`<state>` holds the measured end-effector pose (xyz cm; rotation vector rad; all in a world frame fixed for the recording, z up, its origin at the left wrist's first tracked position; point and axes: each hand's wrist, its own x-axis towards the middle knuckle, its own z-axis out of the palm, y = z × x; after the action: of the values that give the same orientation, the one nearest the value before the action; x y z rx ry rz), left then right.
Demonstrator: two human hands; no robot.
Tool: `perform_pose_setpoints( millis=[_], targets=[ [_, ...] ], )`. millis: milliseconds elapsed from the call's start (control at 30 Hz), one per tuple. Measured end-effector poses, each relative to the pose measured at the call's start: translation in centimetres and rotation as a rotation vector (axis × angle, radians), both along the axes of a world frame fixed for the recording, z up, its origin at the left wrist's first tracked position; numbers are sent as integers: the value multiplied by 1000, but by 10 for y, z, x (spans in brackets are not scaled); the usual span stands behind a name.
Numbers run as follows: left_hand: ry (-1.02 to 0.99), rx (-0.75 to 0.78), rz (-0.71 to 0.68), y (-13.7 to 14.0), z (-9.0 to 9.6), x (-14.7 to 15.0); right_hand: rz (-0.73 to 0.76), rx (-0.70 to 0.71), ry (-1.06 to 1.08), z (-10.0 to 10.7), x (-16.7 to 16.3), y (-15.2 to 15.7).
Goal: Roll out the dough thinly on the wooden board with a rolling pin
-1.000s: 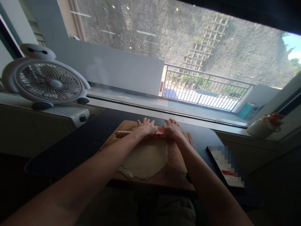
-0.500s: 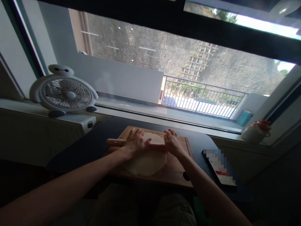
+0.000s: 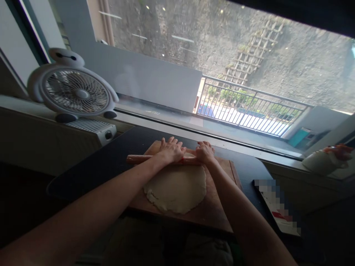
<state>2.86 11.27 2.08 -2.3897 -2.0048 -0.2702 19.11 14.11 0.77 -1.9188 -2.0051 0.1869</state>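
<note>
A wooden rolling pin (image 3: 138, 159) lies crosswise over the far part of a pale, flattened sheet of dough (image 3: 177, 188). My left hand (image 3: 172, 149) presses on the pin near its middle, fingers stretched out and spread beyond it. On the pin's right part rests my right hand (image 3: 205, 152), palm down, fingers reaching forward over it and slightly bent. Both hands hide parts of the pin, its right end included. The dough has a ragged near edge and sits on a wooden board (image 3: 222, 207).
The board stands on a dark table (image 3: 111, 162) before a large window. On the right lies a flat, blurred-out item (image 3: 277, 210). A white fan (image 3: 80, 92) stands at the left on the sill, and a white jug-like pot (image 3: 318, 162) at the right.
Both hands and the rolling pin have moved away from me, toward the dough's far edge. More of the near dough shows. My view has tilted down slightly.
</note>
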Motion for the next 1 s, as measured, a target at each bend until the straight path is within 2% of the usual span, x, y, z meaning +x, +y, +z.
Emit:
perform_pose_setpoints(
  millis=[133, 267, 333, 400, 500, 633, 800, 900, 1000],
  targets=[
    [-11, -58, -86, -31, -9, 6, 22, -21, 3, -7, 12, -45],
    [-1, 19, -208, -80, -13, 16, 50, 27, -36, -15, 26, -100],
    [4, 46, -226, -98, -13, 20, 68, 34, -80, -17, 31, -119],
    [9, 50, -226, -104, -11, 24, 73, 18, -106, -16, 32, -126],
    [15, 10, -210, -90, -8, 28, 47, -7, -89, -13, 30, -114],
    [-17, -111, -111, -40, -4, 28, -13, -51, -61, -9, 22, -66],
    [-34, -153, -30, 14, -4, 21, -45, -42, -68, -5, 13, -11],
    [-38, -176, -23, 21, -5, 20, -43, -30, -71, -5, 12, -7],
    [-41, -168, -62, 4, -7, 24, -19, -47, -65, -8, 18, -27]
  ],
)
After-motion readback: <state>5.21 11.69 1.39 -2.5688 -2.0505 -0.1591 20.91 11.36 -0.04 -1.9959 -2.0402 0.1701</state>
